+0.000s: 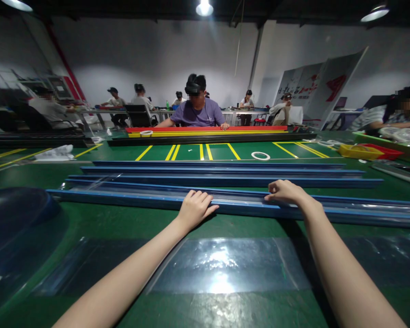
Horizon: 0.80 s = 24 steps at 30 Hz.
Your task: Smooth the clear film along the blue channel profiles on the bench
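A long blue channel strip [150, 199] with upright edges lies across the green table in front of me. Clear plastic film [241, 198] shows inside its trough. My left hand [195, 207] is closed over the near edge of this strip, fingers on the inner side and thumb pointing right. Farther right, my right hand [283, 191] is curled over the trough with its fingertips low against the film. Whatever those fingers pinch, if anything, is hidden. Between my forearms and nearer to me lies a flat, shiny clear plastic sheet [222, 266].
Several more blue strips [225, 181] lie parallel behind. A large roll of clear film [17, 228] is at left. Beyond are a white ring [260, 156], black, yellow and red strips [208, 129], and a seated person [198, 111]. A yellow tray [358, 151] stands at right.
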Each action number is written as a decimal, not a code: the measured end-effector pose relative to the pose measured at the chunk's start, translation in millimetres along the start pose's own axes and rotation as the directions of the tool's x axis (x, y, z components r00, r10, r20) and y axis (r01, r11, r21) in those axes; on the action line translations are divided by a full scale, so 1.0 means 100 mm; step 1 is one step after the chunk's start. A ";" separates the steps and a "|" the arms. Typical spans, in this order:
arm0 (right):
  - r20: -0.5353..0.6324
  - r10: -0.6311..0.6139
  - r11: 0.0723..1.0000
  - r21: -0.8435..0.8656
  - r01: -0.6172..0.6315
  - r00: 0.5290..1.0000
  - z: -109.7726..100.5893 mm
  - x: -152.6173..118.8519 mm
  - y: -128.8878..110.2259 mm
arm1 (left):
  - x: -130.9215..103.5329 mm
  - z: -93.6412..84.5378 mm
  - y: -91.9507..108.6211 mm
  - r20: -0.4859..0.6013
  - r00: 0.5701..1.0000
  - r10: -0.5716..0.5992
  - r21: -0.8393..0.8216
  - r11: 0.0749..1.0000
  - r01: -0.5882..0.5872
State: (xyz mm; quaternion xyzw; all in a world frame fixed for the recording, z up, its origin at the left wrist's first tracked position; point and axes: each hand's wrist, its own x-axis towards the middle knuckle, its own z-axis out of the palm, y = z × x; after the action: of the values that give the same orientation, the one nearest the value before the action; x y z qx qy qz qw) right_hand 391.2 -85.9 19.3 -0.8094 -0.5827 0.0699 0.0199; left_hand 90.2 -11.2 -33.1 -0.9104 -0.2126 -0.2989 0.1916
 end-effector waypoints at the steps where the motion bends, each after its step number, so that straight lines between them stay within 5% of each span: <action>1: 0.008 0.001 1.000 -0.023 -0.001 1.000 -0.01 0.00 -0.03 | 0.00 0.00 0.00 0.003 1.000 0.000 0.002 1.000 0.000; 8: 0.045 -0.040 0.993 -0.112 0.045 0.998 -0.11 -0.09 -0.36 | 0.00 0.01 0.00 0.003 1.000 0.002 -0.001 1.000 -0.002; 15: -0.120 -0.243 0.966 -0.115 0.230 0.962 0.03 -0.10 -0.83 | 0.00 0.00 0.00 0.011 1.000 0.001 0.004 1.000 -0.001; 24: -0.193 -0.161 0.986 -0.074 0.150 0.968 0.15 -0.05 -0.86 | 0.00 0.00 0.01 -0.016 1.000 0.000 -0.014 1.000 -0.001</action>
State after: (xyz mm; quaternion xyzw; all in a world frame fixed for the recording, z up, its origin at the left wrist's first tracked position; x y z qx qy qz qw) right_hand 307.1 -63.8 14.9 -0.7644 -0.6412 -0.0300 0.0595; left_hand 90.3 -11.8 -32.9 -0.9093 -0.2086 -0.3078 0.1868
